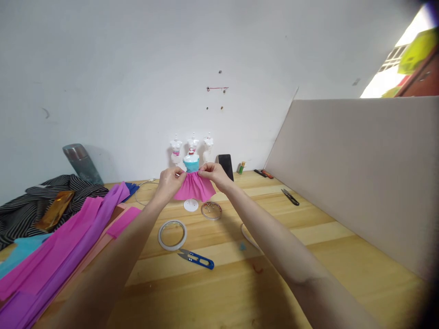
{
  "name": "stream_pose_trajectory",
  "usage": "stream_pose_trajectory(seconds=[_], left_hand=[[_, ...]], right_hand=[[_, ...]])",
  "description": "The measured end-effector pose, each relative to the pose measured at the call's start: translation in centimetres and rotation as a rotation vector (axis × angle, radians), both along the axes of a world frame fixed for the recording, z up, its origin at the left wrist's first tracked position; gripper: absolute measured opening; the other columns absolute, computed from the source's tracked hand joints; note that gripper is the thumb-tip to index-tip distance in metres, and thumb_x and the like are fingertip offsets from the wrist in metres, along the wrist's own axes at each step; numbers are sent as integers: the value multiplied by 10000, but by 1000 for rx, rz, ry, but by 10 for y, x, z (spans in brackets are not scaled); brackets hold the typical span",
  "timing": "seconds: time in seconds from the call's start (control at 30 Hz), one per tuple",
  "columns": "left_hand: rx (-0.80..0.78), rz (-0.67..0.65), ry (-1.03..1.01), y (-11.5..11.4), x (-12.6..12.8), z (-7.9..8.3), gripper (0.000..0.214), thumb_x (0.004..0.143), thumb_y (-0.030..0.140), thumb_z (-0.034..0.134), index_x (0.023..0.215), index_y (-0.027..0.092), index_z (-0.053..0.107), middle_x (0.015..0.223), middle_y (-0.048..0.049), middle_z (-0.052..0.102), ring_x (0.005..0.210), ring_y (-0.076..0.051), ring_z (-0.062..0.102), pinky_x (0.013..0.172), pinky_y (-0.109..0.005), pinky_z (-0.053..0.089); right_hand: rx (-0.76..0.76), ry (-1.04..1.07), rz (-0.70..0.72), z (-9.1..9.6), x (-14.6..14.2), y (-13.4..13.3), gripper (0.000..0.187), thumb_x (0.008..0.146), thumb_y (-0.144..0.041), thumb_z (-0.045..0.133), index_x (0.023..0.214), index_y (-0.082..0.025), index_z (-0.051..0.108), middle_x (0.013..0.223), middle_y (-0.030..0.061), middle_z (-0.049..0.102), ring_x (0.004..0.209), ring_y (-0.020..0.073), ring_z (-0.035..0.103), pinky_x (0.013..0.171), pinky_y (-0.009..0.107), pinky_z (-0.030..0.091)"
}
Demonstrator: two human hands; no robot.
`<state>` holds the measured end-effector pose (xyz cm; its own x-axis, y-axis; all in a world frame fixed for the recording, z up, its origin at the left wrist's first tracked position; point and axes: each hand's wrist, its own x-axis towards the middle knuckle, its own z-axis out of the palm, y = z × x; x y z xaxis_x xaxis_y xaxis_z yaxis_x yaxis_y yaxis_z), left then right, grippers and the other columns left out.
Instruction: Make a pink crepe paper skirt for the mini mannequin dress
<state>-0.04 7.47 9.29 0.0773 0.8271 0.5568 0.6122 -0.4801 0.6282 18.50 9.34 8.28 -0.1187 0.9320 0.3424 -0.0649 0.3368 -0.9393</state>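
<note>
Pink skirt (pixel 195 188): gathered, at waist of dress form (pixel 191 158).
Left hand (pixel 171 183): we pinch skirt top.
Right hand (pixel 217 176): likewise.

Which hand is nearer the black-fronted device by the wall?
Right. The right hand is front-left of the device; the left hand is farther left, across the pink skirt.

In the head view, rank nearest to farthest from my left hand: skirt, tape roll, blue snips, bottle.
1. Skirt: pinched in your left hand.
2. Tape roll: below the hand in view.
3. Blue snips: lower, further right.
4. Bottle: far left, at the back.
</note>
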Motion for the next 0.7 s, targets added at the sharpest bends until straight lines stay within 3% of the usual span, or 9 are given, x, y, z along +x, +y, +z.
stream_pose_trajectory(seconds=[0.27, 0.4, 0.7], left_hand=[[27, -5, -11, 2, 0, -2, 199, 754, 268, 537, 662, 165, 680, 671, -30, 694, 638, -161, 597, 609, -256, 398], [48, 8, -22, 0, -2, -8, 196, 772, 274, 541, 688, 164, 679, 704, -41, 703, 657, -166, 618, 629, -259, 426], [272, -16, -18, -15, -1, -33, 175, 861, 241, 499, 773, 197, 644, 1010, -90, 700, 961, -185, 640, 902, -311, 473]], right_hand=[[3, -15, 8, 0, 1, 4, 231, 526, -319, 763, 569, -167, 595, 571, -29, 564, 562, 103, 476, 588, 272, 391], [41, -29, 9, -2, -1, 0, 229, 546, -324, 758, 579, -170, 591, 639, -8, 600, 618, 122, 519, 640, 286, 422], [167, -62, -66, -20, -5, -9, 193, 610, -319, 729, 609, -182, 593, 801, 21, 646, 804, 170, 592, 816, 322, 433]])
